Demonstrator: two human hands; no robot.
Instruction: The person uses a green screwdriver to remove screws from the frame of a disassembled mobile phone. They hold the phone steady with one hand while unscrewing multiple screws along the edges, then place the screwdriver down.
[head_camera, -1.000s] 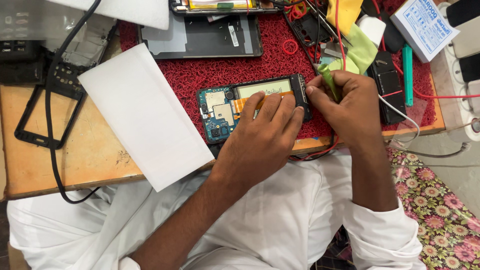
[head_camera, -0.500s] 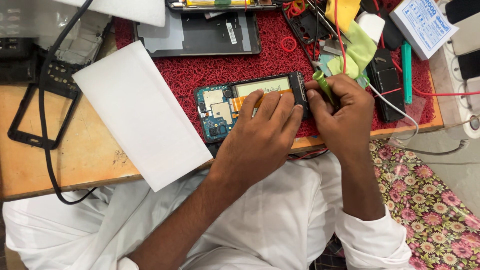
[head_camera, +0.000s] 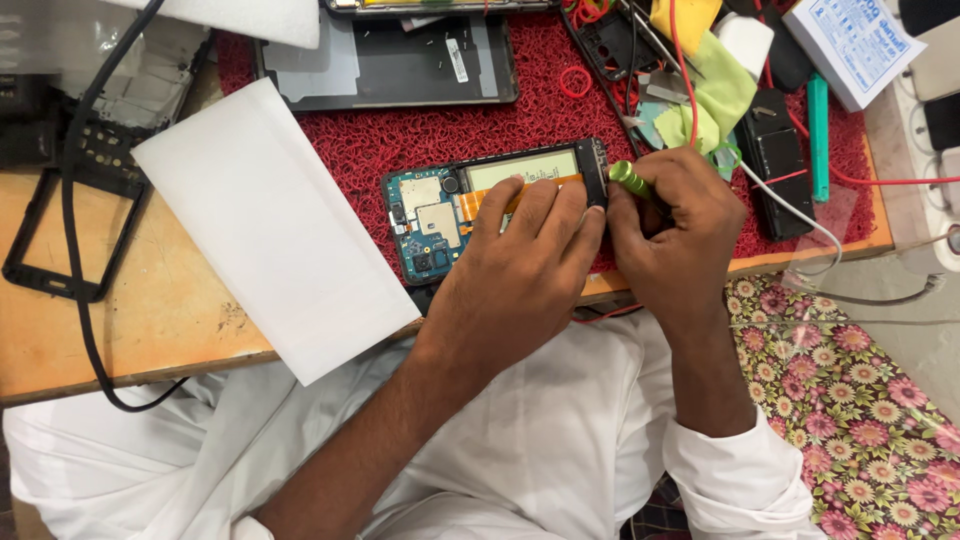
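While the left hand (head_camera: 520, 270) presses flat, fingers together, on the opened phone (head_camera: 495, 205), the right hand's (head_camera: 672, 235) fingers clamp a green screwdriver (head_camera: 630, 180) at the phone's near end.

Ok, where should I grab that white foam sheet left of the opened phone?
Probably take the white foam sheet by its near corner, coming from the front edge of the table: that corner overhangs the edge, so fingers can get under the flat sheet there.

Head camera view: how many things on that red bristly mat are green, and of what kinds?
Green-handled screwdriver in the right hand: 1
Light green cloth: 1
Teal green flat plastic tool: 1
Total: 3
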